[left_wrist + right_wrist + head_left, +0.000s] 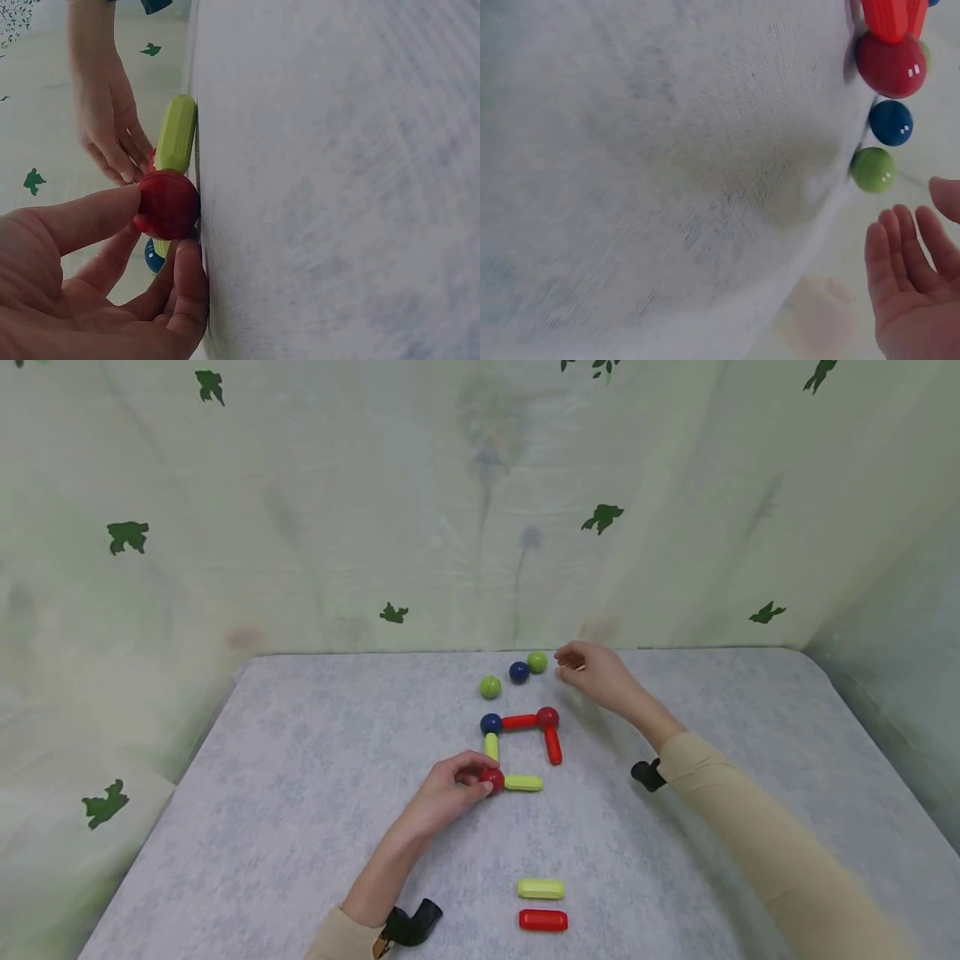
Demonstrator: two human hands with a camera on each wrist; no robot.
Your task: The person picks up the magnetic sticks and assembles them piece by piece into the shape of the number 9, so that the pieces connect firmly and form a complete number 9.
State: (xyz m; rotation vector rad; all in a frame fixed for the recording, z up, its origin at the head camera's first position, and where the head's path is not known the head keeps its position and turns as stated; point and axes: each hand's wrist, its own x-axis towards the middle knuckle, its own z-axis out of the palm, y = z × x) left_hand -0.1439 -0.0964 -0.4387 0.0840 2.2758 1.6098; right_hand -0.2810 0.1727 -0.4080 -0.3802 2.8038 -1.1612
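The left grip [448, 787] pinches the near red ball [493, 780], likely steadying the corner where two yellow rods [523, 783] meet on the counter [285, 793] — while the right grip [597, 672], fingers loose and holding nothing, hovers just beside the far green ball [537, 662]. The frame [520, 722] looks bright and roughly square — its near right corner gapes, with no ball there.

Left hand [450, 787] pinched nearer red ball [493, 781] between fingers [471, 759]; yellow rod [523, 783] pointed right from it, second yellow rod [492, 747] led to blue ball [491, 724]. Red rod [521, 722] joined that to farther red ball [548, 718]. Right hand [598, 677] hovered beside green ball [537, 662]. Loose yellow rod [541, 889], loose red rod [543, 921] lay on worktop [315, 793].
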